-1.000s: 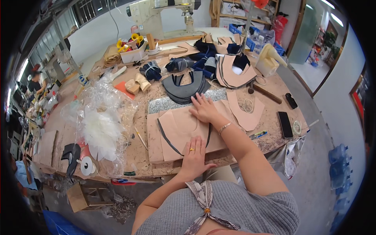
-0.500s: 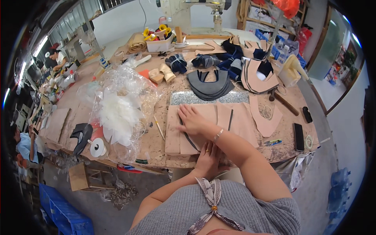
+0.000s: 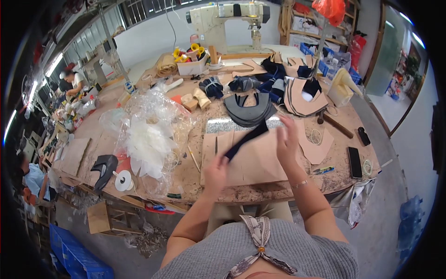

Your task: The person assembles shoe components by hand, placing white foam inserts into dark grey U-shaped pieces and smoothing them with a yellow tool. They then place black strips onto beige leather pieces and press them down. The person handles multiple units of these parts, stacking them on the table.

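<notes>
A dark navy cut piece, long and curved, is lifted above the tan cardboard board at the table's near edge. My left hand grips its lower end. Its upper end runs toward my raised right hand, whose fingers are blurred at that end. A stack of dark U-shaped cut pieces lies just beyond, next to a grey speckled slab.
Clear plastic bags with white feathery pieces lie left. A black phone, a pen, a hammer and tan patterns sit right. A sewing machine stands at the back. Other people work at far left.
Both hands were pressed flat on tan pieces on the board. Now they are raised and hold a dark navy strip between them. The head view has shifted.
</notes>
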A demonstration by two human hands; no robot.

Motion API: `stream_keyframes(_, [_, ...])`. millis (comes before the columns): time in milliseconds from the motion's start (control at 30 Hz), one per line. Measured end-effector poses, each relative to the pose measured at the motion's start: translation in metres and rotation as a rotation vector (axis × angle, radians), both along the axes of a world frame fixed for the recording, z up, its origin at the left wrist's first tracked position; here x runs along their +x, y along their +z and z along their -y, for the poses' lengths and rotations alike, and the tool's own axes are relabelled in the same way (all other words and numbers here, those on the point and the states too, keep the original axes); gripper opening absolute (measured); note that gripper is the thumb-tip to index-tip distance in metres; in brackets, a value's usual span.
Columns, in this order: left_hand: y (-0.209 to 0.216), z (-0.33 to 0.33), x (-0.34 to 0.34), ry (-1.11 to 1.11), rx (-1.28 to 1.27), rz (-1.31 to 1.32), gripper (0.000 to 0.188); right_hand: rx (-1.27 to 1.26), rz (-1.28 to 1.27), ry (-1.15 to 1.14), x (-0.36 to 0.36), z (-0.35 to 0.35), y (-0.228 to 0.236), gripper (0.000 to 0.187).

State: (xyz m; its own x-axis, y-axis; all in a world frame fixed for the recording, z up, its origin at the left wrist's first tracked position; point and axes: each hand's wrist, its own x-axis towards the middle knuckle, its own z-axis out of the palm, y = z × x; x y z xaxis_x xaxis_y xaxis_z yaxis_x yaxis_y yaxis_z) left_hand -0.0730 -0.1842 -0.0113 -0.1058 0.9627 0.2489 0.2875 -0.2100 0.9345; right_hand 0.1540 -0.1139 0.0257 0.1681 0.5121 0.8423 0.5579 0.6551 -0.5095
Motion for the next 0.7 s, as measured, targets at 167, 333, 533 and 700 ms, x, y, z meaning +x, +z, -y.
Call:
stream_keyframes(167, [0.025, -0.038, -0.002, -0.212, -0.017, 1.301, 0.032, -0.095, 0.013, 0.019, -0.001, 0.053, -0.025, 0.038])
stream_keyframes(333, [0.024, -0.022, 0.021, -0.234, 0.065, 1.33, 0.03, -0.07, 0.247, 0.133, -0.021, 0.084, -0.038, 0.055])
stream_keyframes(533, [0.0, 0.014, 0.048, -0.345, 0.526, -0.136, 0.038, -0.552, -0.333, 0.649, -0.045, 0.085, -0.024, 0.066])
stream_keyframes(700, [0.0, 0.007, 0.061, -0.285, 0.703, -0.433, 0.035, -0.722, -0.986, 0.525, 0.002, 0.01, -0.033, 0.046])
